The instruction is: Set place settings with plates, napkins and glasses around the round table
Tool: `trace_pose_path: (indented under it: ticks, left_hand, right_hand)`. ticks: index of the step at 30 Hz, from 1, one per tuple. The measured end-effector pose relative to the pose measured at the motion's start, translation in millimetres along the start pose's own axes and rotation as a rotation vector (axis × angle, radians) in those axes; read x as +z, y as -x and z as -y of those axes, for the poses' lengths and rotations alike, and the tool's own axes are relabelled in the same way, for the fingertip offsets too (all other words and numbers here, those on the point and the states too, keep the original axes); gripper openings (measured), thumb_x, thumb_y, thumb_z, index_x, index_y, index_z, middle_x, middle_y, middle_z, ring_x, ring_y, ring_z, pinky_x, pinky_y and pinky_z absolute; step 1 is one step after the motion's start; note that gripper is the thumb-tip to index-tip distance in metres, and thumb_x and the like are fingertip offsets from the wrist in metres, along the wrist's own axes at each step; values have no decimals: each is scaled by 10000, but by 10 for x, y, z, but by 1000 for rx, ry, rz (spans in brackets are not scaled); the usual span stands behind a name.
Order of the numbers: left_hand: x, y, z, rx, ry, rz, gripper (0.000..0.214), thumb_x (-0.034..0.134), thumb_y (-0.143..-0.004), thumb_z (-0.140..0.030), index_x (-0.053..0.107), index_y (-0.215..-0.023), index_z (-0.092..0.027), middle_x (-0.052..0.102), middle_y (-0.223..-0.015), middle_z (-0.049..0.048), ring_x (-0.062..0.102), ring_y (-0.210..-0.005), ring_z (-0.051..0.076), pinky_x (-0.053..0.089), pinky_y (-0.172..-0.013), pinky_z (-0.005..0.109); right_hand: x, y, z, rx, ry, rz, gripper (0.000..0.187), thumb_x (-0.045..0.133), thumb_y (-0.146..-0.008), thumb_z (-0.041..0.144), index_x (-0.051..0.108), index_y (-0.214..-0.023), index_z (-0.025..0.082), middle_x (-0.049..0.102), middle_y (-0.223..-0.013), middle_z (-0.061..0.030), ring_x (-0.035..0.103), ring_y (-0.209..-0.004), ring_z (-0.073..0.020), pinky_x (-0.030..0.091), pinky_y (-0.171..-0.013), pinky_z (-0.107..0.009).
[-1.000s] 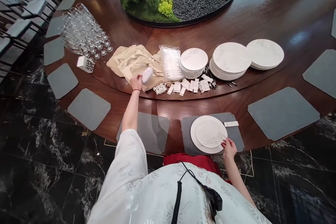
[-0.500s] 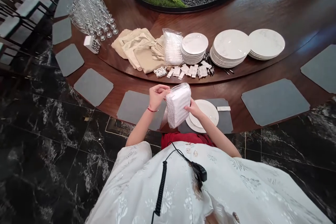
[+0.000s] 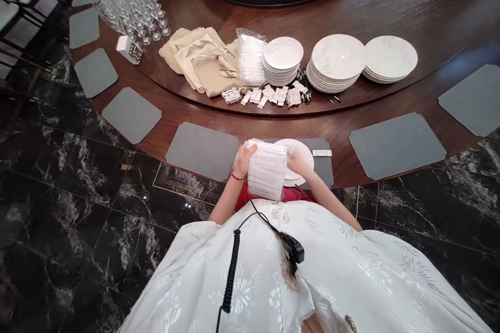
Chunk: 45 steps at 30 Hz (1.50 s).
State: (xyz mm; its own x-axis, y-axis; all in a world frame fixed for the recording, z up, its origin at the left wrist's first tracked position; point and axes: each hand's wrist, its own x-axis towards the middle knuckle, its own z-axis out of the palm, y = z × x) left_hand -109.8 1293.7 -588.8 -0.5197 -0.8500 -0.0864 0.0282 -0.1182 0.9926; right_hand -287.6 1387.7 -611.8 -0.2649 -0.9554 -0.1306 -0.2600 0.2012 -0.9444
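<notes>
**Both hands hold a plastic-wrapped pack above the place setting**

The person's left hand [image 3: 245,162], with a red cord bracelet [image 3: 235,177] at its wrist, is curled around the left side of a clear plastic pack of folded white pieces [image 3: 267,173]. The right hand [image 3: 298,162] grips the pack's other side, so the pack sits between the two hands, held up close to the body. Just beyond the right hand lies a white plate [image 3: 303,149] on a grey place mat [image 3: 322,165], partly hidden by the pack. A bare grey mat [image 3: 201,151] lies ahead of the left hand. Farther ahead on the wooden surface [image 3: 273,127] are small paper-wrapped pieces [image 3: 269,95], a second plastic pack [image 3: 251,58], beige folded napkins [image 3: 203,60], and stacks of white plates [image 3: 336,62]. Glass flutes [image 3: 128,5] stand farther off, ahead and to the left of the left hand.
</notes>
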Motion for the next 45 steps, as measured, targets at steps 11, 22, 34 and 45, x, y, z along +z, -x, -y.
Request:
trace_pose_path:
  ticks: [11,22,34,45]
  left_hand:
    - [93,225,-486,235,-370,-74,445,559,-901,-585,694,-934,-162,728,-947,85,670,-893,209,520,-821,305]
    - [-7,288,-516,269,-682,-131,290,586,-904,-449,675,-1003,-191,746,-971,55,698,-844,184,523,-769,269]
    - [-40,350,-504,207,-810,-65,274,660,-863,-440,685,-1034,-227,763,-976,22,712,-815,181,532,-776,271]
    - [24,334,-260,90,-701,-37,204,627,-894,-412,706,-902,-225,760,-942,42,702,-883,208,513,-838,300]
  right_hand:
    - [-408,178,805,-451,162,-102,292,683,-897,535,788,-969,272,728,-1031,-68,645,-1010,-238,520,-963,-449]
    - [-394,169,758,-502,333,-90,248,629,-954,469,742,-1046,268,729,-992,-64,609,-973,-247,512,-924,-444]
    - [-349,34,717,-582,380,84,248,586,-981,406,737,-871,243,707,-906,-73,580,-912,-234,505,-826,-403]
    - [-182,239,504,-288,609,343,191,540,-982,368,605,-946,193,688,-853,-52,605,-771,-187,389,-697,-271]
